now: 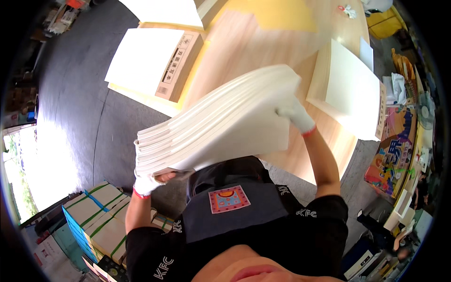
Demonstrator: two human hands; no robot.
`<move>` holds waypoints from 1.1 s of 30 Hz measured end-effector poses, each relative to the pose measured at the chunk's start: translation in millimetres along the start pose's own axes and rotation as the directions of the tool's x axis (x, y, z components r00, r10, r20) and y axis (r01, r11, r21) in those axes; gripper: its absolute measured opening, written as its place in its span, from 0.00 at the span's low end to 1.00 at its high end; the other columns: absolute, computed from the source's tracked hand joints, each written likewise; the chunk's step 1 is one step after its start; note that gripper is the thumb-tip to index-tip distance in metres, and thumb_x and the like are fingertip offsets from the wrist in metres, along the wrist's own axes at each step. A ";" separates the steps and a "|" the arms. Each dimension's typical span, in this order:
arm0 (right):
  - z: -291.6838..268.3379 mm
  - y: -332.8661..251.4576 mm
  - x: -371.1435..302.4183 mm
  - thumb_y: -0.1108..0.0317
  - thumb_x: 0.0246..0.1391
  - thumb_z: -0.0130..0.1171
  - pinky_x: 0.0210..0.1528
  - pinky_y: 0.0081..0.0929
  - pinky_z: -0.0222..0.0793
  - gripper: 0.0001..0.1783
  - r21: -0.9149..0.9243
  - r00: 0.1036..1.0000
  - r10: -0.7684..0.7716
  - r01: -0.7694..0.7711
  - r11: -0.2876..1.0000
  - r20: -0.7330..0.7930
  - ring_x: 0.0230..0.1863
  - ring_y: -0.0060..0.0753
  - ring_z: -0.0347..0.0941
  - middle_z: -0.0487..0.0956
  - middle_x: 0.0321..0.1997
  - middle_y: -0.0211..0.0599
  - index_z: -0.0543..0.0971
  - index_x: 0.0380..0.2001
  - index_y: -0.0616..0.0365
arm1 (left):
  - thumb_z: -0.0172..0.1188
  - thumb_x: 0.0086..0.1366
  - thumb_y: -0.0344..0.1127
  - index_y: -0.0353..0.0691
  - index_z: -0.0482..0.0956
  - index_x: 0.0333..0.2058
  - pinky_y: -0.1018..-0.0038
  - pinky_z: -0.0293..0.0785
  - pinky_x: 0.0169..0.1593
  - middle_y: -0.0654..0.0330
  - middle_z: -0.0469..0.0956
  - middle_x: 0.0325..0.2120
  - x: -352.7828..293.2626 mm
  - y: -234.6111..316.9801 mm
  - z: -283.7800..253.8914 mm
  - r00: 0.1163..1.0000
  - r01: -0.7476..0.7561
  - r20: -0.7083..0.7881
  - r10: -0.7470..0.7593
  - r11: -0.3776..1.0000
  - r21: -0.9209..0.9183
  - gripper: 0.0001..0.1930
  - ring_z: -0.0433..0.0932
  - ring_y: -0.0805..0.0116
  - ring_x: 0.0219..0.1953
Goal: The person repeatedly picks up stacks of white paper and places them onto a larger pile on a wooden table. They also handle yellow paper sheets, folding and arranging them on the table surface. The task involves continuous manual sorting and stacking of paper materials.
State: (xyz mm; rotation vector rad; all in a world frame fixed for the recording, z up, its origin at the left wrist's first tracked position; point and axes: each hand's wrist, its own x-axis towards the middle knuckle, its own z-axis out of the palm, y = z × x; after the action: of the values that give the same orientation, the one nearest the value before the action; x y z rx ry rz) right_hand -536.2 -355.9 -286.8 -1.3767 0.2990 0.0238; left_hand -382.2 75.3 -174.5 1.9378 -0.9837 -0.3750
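A thick stack of white paper (216,120), made up of several layered bundles, is lifted at a slant over the near edge of the table. My left hand (149,182), in a white glove with bare fingertips, is closed around its lower left corner. On the right, my gloved right hand (296,115) grips the raised end, its thumb side against the near face; its other fingers are mostly hidden. The stack bends between my hands, its layered edges facing up and left.
Pale wooden table (225,51) with a paper pile (145,56) on yellow sheets at left and another pile (352,89) at right. Green-strapped paper bundles (101,211) stand low at left. A colourful printed box (392,150) and cluttered goods line the right side.
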 end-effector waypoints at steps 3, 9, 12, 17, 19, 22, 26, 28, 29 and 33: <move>0.3 -4.2 -71.6 0.59 0.44 0.68 0.55 0.32 0.63 0.40 -0.104 0.983 -0.044 0.026 0.994 -0.177 0.56 0.32 0.65 0.70 0.56 0.37 0.62 0.59 0.58 | 0.66 0.56 0.49 0.38 0.82 0.41 0.60 0.66 0.59 0.56 0.82 0.40 36.1 -10.4 -22.2 0.942 -0.336 0.084 0.326 0.922 0.193 0.22 0.78 0.54 0.48; -7.5 9.4 -186.6 0.60 0.45 0.68 0.45 0.32 0.69 0.30 -0.308 0.903 -0.062 -0.080 0.948 -0.426 0.48 0.32 0.69 0.75 0.48 0.37 0.70 0.50 0.59 | 0.63 0.57 0.52 0.37 0.65 0.56 0.64 0.67 0.58 0.53 0.72 0.52 90.3 -30.1 -16.7 0.972 0.109 0.235 0.031 0.823 -0.557 0.34 0.72 0.60 0.54; 1.7 19.7 -208.5 0.61 0.46 0.68 0.41 0.31 0.72 0.25 -0.435 0.907 -0.040 -0.162 0.886 -0.419 0.44 0.32 0.71 0.77 0.43 0.36 0.74 0.45 0.60 | 0.71 0.51 0.34 0.39 0.58 0.57 0.71 0.73 0.52 0.53 0.71 0.47 104.7 -69.4 2.8 0.933 0.042 0.343 0.106 0.917 -0.396 0.38 0.73 0.65 0.52; 19.7 7.0 -202.7 0.61 0.47 0.69 0.43 0.32 0.72 0.24 -0.638 0.932 0.102 -0.315 0.703 -0.347 0.44 0.33 0.73 0.78 0.45 0.35 0.76 0.47 0.59 | 0.76 0.44 0.37 0.37 0.61 0.53 0.73 0.73 0.47 0.56 0.73 0.39 127.9 -62.2 5.5 0.916 -0.107 0.389 0.101 0.994 -0.008 0.40 0.76 0.63 0.46; 25.6 -4.2 -196.4 0.61 0.47 0.68 0.48 0.33 0.70 0.26 -0.626 0.929 0.085 -0.309 0.716 -0.361 0.48 0.34 0.71 0.75 0.49 0.36 0.74 0.49 0.58 | 0.77 0.42 0.39 0.37 0.63 0.50 0.72 0.73 0.46 0.55 0.74 0.40 131.0 -67.4 12.2 0.926 -0.153 0.333 0.179 0.983 -0.103 0.39 0.77 0.62 0.46; 50.0 -16.6 -196.6 0.55 0.50 0.64 0.54 0.37 0.67 0.33 -0.537 0.939 -0.049 -0.152 0.829 -0.342 0.55 0.40 0.67 0.69 0.56 0.42 0.68 0.56 0.59 | 0.64 0.60 0.37 0.34 0.64 0.53 0.71 0.73 0.51 0.55 0.73 0.50 136.8 -53.9 1.3 0.880 -0.217 0.370 0.299 0.944 -0.248 0.27 0.77 0.64 0.48; 58.8 -26.6 -182.6 0.45 0.54 0.54 0.63 0.40 0.61 0.39 -0.248 0.855 -0.284 0.190 0.950 -0.434 0.64 0.46 0.61 0.63 0.65 0.48 0.62 0.62 0.61 | 0.71 0.51 0.39 0.45 0.59 0.61 0.70 0.65 0.59 0.54 0.69 0.54 149.7 -58.6 -10.0 0.779 0.019 0.614 0.129 0.973 -0.229 0.40 0.67 0.64 0.59; 55.3 -9.7 -173.0 0.36 0.57 0.41 0.67 0.41 0.54 0.43 0.196 0.752 -0.271 0.468 0.862 -0.601 0.65 0.46 0.59 0.61 0.66 0.47 0.62 0.62 0.63 | 0.62 0.58 0.50 0.42 0.57 0.63 0.67 0.57 0.64 0.55 0.63 0.59 160.6 -74.6 -8.5 0.822 0.140 0.501 0.272 0.756 -0.640 0.38 0.60 0.64 0.63; 53.6 -1.8 -169.7 0.31 0.58 0.35 0.69 0.41 0.51 0.46 0.381 0.708 -0.229 0.590 0.712 -0.668 0.66 0.46 0.58 0.60 0.67 0.47 0.61 0.62 0.63 | 0.58 0.62 0.56 0.40 0.56 0.64 0.66 0.53 0.66 0.55 0.60 0.62 151.7 -92.6 -0.5 0.857 0.196 0.421 0.298 0.567 -0.800 0.39 0.57 0.64 0.65; 59.7 21.0 -143.1 0.32 0.58 0.36 0.68 0.41 0.51 0.45 0.409 0.649 -0.127 0.607 0.682 -0.750 0.66 0.46 0.58 0.60 0.67 0.47 0.62 0.62 0.63 | 0.45 0.64 0.66 0.38 0.53 0.65 0.69 0.54 0.64 0.54 0.64 0.60 136.1 -70.1 52.1 0.954 0.230 0.297 0.041 0.534 -0.814 0.42 0.54 0.67 0.66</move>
State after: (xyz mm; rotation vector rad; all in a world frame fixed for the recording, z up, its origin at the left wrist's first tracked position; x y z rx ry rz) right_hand -666.2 -271.4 -265.3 -0.6698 0.5459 -0.9179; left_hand -292.4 -39.6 -244.6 1.0280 -0.6501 -1.0185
